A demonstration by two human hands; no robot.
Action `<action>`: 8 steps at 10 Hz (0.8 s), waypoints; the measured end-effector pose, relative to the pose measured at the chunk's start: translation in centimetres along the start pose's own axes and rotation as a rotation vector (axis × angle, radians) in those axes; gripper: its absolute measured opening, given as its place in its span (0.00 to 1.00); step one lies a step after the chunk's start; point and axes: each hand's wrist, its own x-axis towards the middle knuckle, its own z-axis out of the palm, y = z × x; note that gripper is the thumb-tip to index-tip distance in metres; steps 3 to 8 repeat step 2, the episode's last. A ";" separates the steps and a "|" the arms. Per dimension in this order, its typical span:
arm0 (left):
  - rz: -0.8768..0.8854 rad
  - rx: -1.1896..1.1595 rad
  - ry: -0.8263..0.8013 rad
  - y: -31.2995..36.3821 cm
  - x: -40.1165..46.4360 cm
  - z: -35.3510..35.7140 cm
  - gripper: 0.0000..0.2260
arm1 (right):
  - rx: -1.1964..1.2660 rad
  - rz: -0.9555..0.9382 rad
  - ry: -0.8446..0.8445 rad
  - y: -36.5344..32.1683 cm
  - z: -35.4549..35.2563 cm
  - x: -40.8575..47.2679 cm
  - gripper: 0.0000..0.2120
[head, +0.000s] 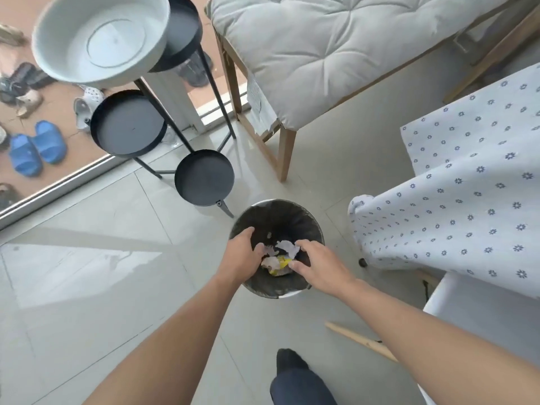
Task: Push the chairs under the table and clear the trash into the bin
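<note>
We were at the trash step of the task. Both our hands hung over the round bin with the black plastic liner (277,217), which stood on the pale tiled floor (102,258) near the middle of the view. Our left hand (242,254) was at about nine o'clock of the bin mouth and our right hand (317,266) at about three o'clock. The fingers (304,245) of both hands were spread and loose, and they gripped nothing that we could see. We judged that the trash was just let go, or was being pressed down; which of the two, we could not tell.

Inside the bin lay crumpled white paper (287,247) and, below it toward six o'clock, a yellow crumpled wrapper (280,263). The paper sat between our two hands, close to the fingertips. If more trash lay deeper, it was hidden.

For the chairs, the work seemed not finished. The wooden chair with the grey tufted cushion (321,54) stood at one o'clock from the bin, well apart from the desk with the white flowered cloth (467,185) at three o'clock, and its seat was fully in the open. We could not see whether any trash remained on the desk, because only its corner was in view.

At eleven o'clock, the black metal stand with round trays (128,121) carried a pale round basin (102,39), which looked empty.
</note>
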 end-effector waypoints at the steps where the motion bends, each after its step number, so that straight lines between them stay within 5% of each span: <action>1: 0.048 0.033 0.002 1.7 -1.1 -2.2 0.26 | 0.020 0.001 0.045 -1.4 -1.9 -1.0 0.27; 8: 0.082 0.043 0.000 4.0 -3.1 -4.5 0.26 | 0.046 0.025 0.093 -3.0 -4.6 -3.2 0.27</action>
